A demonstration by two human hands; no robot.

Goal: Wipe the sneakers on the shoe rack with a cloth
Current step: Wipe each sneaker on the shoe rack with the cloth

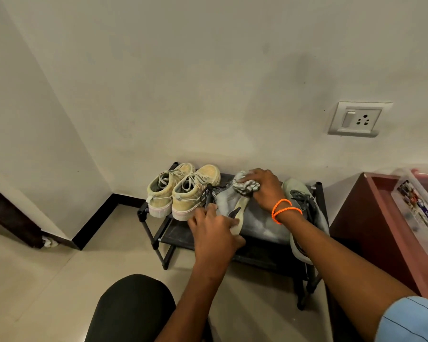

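On a low black shoe rack (156, 219), a grey sneaker (235, 206) is gripped at the heel by the left hand (214, 228), while a bunched cloth (245, 185) is pressed onto its toe by the right hand (265, 187). The sneaker could be pushed off the rack if the grip loosens.

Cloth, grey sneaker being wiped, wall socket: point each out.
cloth (247, 186): head view, on the striped bunched fabric below the fingers.
grey sneaker (229, 199): head view, on its upper near the collar.
wall socket (357, 119): head view, on the faceplate's centre.
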